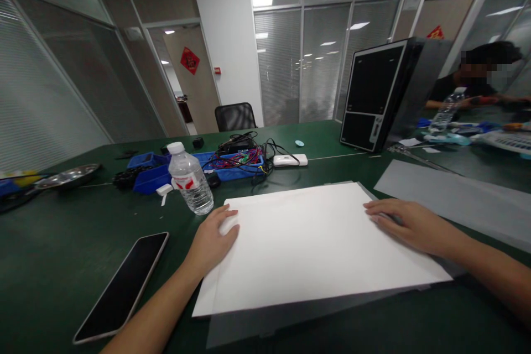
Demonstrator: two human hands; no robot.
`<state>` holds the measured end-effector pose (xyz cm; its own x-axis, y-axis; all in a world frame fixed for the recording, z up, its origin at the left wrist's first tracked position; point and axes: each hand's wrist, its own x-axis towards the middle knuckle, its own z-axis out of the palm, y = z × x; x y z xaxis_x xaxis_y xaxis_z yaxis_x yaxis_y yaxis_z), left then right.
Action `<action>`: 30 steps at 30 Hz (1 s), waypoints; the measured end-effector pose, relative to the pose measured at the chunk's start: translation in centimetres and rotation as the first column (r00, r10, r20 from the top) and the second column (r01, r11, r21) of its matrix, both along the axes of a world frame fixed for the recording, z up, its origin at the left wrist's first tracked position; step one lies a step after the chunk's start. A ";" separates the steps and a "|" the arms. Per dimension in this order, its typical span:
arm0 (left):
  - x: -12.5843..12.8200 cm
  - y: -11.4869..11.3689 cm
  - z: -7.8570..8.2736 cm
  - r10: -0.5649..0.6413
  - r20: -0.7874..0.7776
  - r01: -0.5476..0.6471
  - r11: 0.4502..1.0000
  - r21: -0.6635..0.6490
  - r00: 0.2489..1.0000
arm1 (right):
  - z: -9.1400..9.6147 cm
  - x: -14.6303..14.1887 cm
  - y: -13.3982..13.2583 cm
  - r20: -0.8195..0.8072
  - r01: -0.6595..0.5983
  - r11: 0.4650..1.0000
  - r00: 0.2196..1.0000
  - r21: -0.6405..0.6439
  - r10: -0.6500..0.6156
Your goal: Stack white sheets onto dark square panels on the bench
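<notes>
A large white sheet of paper (302, 243) lies flat in front of me, with a grey translucent sheet (244, 323) showing under its near edge. My left hand (213, 238) rests at the paper's left edge, fingers stretched and thumb apart. On the right edge lies my right hand (409, 224), its fingers extended over the paper. Neither hand grips anything that I can see. Just beyond my left hand stands a clear water bottle (191, 180) with a white cap.
A phone (124, 282) lies left of my left arm. Blue trays (244, 171) with tangled wires sit behind the bottle, near a white power strip (290, 160). A black computer case (385, 94) stands at the back right. Another translucent sheet (456, 193) lies right; a person (468, 86) sits beyond.
</notes>
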<state>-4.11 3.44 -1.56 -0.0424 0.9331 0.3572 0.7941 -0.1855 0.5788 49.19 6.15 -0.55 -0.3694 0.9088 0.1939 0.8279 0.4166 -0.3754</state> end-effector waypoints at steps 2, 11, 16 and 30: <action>0.0 0.0 0.1 -0.004 0.002 0.004 1.000 -0.005 1.000 | -0.1 0.2 0.0 0.036 -0.019 1.000 0.999 -0.015 0.019; -0.1 0.0 -0.1 -0.012 0.021 0.012 1.000 -0.005 1.000 | 0.3 -0.8 -0.8 0.143 -0.079 0.996 0.987 0.027 0.075; -0.2 0.0 0.0 -0.022 0.006 0.022 1.000 -0.002 1.000 | 0.5 -1.5 -1.1 0.119 -0.123 0.991 0.986 0.042 0.118; -0.3 0.3 -0.3 -0.066 -0.071 0.063 0.997 -0.048 0.995 | -2.6 8.8 4.1 0.335 0.480 0.877 0.823 0.024 -0.459</action>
<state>-4.40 3.77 -1.89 0.0430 0.9483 0.3145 0.8217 -0.2127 0.5287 58.03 10.29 -3.13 0.0730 0.9941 0.0805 0.9955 -0.0676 -0.0669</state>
